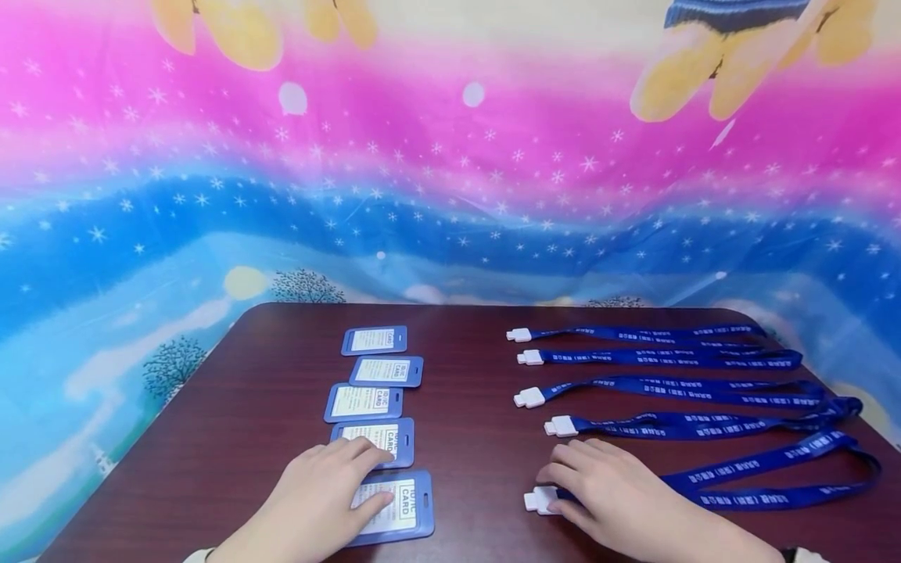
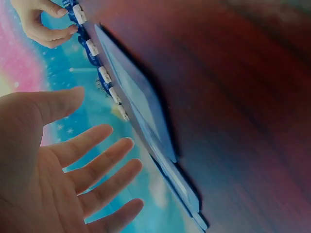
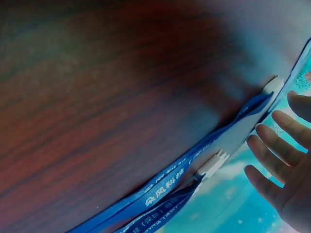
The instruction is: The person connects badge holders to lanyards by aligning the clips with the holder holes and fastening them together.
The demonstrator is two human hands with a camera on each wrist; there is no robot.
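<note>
Over the nearest blue card holder hovers my left hand, covering part of it in the head view. The left wrist view shows that hand with fingers spread, apart from the card holder and holding nothing. My right hand is above the white clip of the nearest blue lanyard. Seen from the right wrist, its fingers are extended with a gap between hand and clip. White lettering runs along the lanyard straps.
Several more card holders form a column at the left of the dark wooden table. Several lanyards lie side by side at the right, white clips facing left. A colourful patterned cloth hangs behind the table's far edge.
</note>
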